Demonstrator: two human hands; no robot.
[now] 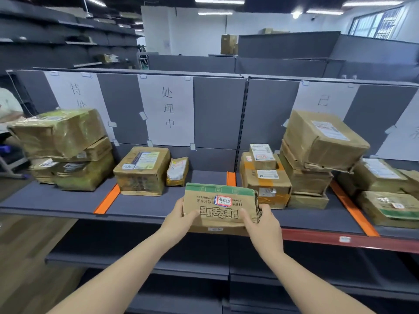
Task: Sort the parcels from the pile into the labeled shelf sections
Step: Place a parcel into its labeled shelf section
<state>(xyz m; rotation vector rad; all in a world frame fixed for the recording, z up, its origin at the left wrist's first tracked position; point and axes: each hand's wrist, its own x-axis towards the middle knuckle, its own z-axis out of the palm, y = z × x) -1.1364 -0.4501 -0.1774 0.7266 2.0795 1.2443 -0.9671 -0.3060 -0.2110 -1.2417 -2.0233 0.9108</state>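
Both your bare arms reach forward, nearly straight. Your left hand (179,217) and right hand (263,219) face each other, fingers curled in a firm grip.

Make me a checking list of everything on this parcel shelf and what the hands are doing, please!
Surface: dark grey shelf split by orange strips.
Job's things: held parcel, green-edged, print upside down, at the front of the middle section. Paper signs on the back panel. Left pile, middle box with small packet beside it, right stacks.
Clutter: nothing seen.
Grippers: left hand and right hand grip the parcel's two ends.
Cables: nothing seen.
Surroundings: more grey shelving behind, ceiling lights, wood floor.
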